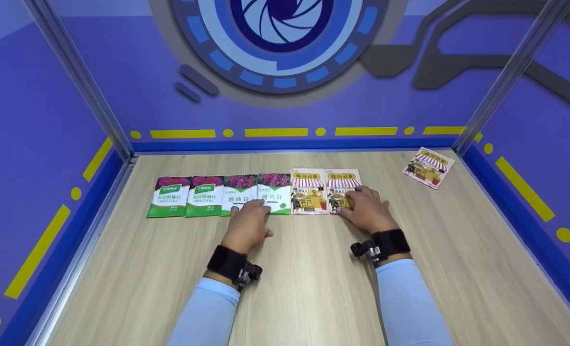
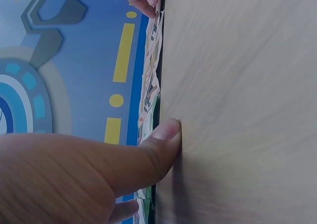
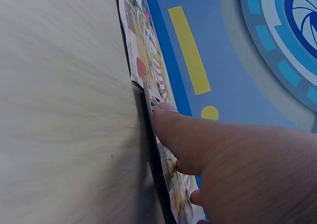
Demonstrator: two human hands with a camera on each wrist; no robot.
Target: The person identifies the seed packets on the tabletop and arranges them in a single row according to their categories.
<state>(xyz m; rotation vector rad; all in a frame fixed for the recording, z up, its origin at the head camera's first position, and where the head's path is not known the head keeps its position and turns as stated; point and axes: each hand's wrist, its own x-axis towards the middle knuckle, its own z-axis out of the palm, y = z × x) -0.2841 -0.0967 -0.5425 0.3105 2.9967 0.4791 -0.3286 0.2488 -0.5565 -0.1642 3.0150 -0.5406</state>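
Note:
A row of flat packets lies on the table. At its left are two green-and-white flower packets with red blooms [image 1: 167, 197], apparently seed packets. Beside them come two white-and-green packets with pink blooms [image 1: 273, 180]. My left hand [image 1: 248, 223] rests its fingertips on the lower edges of these two, thumb [image 2: 166, 135] held off to the side. Further right lie two pale packets with a striped awning picture [image 1: 309, 192]. On the rightmost awning packet [image 1: 335, 180], my right hand [image 1: 369, 211] presses thumb and fingertips; its near edge stands slightly off the table [image 3: 74, 135].
A third awning packet [image 1: 429, 167] lies tilted by itself at the back right corner. Blue printed panels [image 1: 275, 115] wall in the table at the back and both sides, with metal posts [image 1: 501, 86] at the corners.

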